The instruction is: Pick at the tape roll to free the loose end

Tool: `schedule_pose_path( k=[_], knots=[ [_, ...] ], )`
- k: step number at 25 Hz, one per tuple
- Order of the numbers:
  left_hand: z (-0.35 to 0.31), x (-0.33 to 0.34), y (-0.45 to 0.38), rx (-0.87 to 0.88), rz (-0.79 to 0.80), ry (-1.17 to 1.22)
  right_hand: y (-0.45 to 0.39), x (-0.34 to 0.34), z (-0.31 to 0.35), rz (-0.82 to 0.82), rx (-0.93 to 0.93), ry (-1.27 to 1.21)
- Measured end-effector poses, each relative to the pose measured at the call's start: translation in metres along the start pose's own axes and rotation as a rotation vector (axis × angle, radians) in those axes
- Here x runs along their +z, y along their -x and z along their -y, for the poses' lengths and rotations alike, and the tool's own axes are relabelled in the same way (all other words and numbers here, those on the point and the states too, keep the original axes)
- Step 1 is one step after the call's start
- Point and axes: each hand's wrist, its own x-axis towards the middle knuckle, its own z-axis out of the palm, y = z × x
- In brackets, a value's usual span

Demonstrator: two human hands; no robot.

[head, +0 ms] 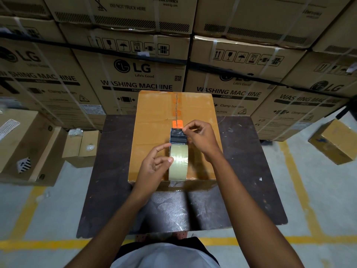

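Stacked brown washing-machine cartons point(133, 78) wall in the dark scuffed surface point(251, 171), which carries a closed tan cardboard box point(154, 117). On its lid, over the centre seam, stands a blue-and-orange tape dispenser with a clear tape roll point(178, 159). The left hand point(154, 165) steadies the roll, fingers loosely curled against its side. The right hand point(201, 136) pinches the film at the cutter. Risk: loose film may fold onto itself, or fingertips may catch the serrated blade.
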Motion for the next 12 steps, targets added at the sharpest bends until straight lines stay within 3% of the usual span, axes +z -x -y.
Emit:
schedule_pose_path(
  k=[9,12],
  knots=[
    [0.0,0.008,-0.018,0.008,0.109,0.005,-0.007,-0.007,0.006,0.106,0.078,-0.032],
    [0.0,0.008,-0.019,-0.005,0.082,0.016,-0.012,-0.008,0.007,0.162,-0.03,0.052]
  ],
)
